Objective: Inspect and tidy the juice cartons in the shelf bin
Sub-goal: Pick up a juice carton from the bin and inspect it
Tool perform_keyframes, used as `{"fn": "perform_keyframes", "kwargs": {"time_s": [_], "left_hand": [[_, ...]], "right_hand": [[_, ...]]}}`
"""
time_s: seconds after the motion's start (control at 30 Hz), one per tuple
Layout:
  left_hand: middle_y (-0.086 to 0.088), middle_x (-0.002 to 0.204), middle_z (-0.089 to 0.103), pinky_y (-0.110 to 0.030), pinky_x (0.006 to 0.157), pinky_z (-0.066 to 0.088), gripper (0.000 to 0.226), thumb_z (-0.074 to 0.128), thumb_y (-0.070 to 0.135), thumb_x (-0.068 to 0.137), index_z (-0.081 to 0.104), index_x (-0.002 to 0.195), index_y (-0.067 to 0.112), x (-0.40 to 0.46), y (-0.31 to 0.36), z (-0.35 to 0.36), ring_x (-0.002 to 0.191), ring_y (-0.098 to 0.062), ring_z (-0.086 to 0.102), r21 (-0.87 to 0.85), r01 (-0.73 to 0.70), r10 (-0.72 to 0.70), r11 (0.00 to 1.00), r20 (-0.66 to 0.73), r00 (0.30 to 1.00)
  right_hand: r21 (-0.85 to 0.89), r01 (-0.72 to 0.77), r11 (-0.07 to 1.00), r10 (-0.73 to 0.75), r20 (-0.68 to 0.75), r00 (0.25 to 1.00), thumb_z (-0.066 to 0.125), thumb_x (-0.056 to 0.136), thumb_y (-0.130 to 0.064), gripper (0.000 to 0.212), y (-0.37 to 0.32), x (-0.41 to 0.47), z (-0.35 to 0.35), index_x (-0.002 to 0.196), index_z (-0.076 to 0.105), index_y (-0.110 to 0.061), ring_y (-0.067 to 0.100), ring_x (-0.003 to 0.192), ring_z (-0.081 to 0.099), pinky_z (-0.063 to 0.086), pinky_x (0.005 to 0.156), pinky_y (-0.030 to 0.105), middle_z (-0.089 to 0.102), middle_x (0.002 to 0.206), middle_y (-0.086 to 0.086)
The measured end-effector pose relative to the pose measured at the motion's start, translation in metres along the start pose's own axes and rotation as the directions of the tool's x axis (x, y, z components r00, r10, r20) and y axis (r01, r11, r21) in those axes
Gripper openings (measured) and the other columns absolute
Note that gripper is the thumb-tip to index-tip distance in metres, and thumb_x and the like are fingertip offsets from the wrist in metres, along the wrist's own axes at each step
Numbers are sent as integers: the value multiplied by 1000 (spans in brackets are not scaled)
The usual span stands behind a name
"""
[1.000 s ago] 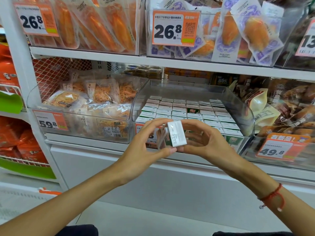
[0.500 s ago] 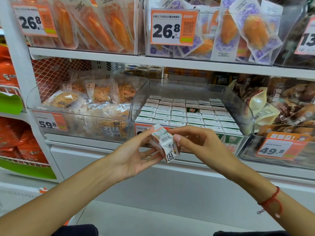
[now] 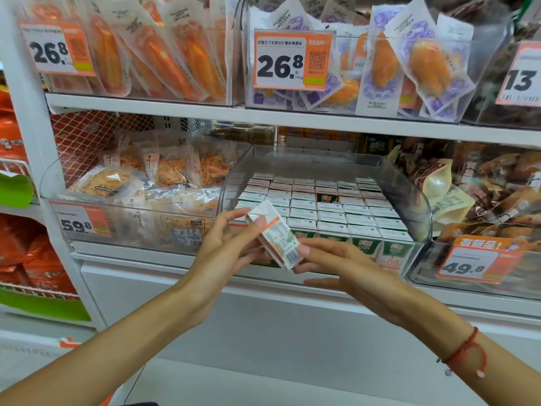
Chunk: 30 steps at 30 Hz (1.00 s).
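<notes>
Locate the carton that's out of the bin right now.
Head view, centre: the juice carton is tilted between both hands, left hand gripping its upper end, right hand touching its lower end, just in front of the clear bin of cartons.

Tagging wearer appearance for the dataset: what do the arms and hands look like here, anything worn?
Both forearms are bare, with no sleeves in view. Left hand shows no glove, ring or watch. Right hand is also ungloved; its wrist carries a thin red cord bracelet with a small loose end hanging. No other markings visible.
</notes>
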<state>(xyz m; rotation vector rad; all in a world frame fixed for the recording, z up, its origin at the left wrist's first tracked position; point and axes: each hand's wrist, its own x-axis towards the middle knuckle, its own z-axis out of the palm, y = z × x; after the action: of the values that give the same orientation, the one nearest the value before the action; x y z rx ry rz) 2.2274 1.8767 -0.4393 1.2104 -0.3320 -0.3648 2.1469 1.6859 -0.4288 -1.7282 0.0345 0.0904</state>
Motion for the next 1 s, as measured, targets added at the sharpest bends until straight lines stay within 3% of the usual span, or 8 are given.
{"fn": "perform_keyframes", "kwargs": {"time_s": [0.17, 0.27, 0.37, 0.47, 0.6, 0.83, 0.93, 1.0], "left_hand": [[8, 117, 69, -19, 84, 56, 55, 74, 49, 65, 57, 116, 37, -11, 2, 10, 105, -8, 68, 178, -203, 195, 963, 60, 979], [5, 114, 70, -18, 79, 57, 51, 73, 47, 68, 56, 114, 35, -15, -5, 18, 97, -7, 71, 150, -173, 176, 973, -3, 984], [-6, 114, 70, -24, 81, 59, 49, 72, 43, 72, 55, 116, 29, -16, -11, 23, 95, -12, 73, 47, -54, 58, 997, -85, 995], [-4, 110, 72, -28, 81, 60, 58, 75, 48, 69, 54, 121, 29, -12, -10, 19, 96, -14, 73, 65, 39, -33, 997, -86, 996], [8, 126, 66, -34, 99, 51, 62, 72, 54, 72, 58, 128, 31, -11, -5, 9, 115, -6, 63, 221, 111, -133, 969, 90, 987], [1, 117, 72, -28, 94, 54, 53, 70, 34, 78, 59, 128, 21, -1, 7, 11, 109, -13, 68, 289, 84, -135, 953, 158, 978], [11, 123, 67, -36, 101, 51, 52, 71, 52, 73, 61, 122, 38, 11, 19, 17, 114, -8, 64, 449, -7, -38, 894, 92, 995], [11, 124, 65, -30, 95, 53, 47, 68, 52, 79, 59, 124, 39, 25, 26, 26, 109, -6, 65, 471, -38, 29, 881, 26, 999]], "right_hand": [[-215, 171, 961, -209, -166, 964, 78, 64, -45, 57, 1, 3, 4, 118, 63, -36, -4, 104, 62, 51, 82, 13, 69, 112, -16], [-510, 262, 819, -402, -185, 897, 82, 68, -45, 60, 1, 1, 6, 122, 57, -40, -5, 112, 53, 51, 86, 21, 58, 117, -26], [-657, 301, 691, -498, -131, 857, 82, 72, -43, 59, 2, 0, 10, 124, 56, -35, -4, 104, 56, 52, 83, 21, 60, 113, -25], [-611, 309, 729, -502, -170, 848, 80, 78, -35, 48, 2, 1, 11, 121, 59, -30, 1, 95, 63, 56, 79, 27, 67, 106, -19], [-423, 337, 841, -440, -173, 881, 71, 88, -29, 31, 1, -1, 4, 117, 61, -26, 12, 80, 70, 58, 74, 30, 72, 94, -8], [-172, 368, 914, -389, -112, 914, 63, 85, -37, 29, 3, 3, -20, 112, 68, -24, 13, 89, 71, 55, 67, 21, 72, 102, -6], [-262, 377, 889, -429, -184, 884, 64, 83, -47, 32, 6, 11, -33, 110, 70, -30, 10, 92, 69, 58, 70, 27, 71, 104, -10], [-466, 283, 839, -449, -298, 842, 59, 81, -59, 40, 11, 15, -50, 112, 66, -36, 6, 100, 64, 57, 84, 36, 70, 105, -15]]}}
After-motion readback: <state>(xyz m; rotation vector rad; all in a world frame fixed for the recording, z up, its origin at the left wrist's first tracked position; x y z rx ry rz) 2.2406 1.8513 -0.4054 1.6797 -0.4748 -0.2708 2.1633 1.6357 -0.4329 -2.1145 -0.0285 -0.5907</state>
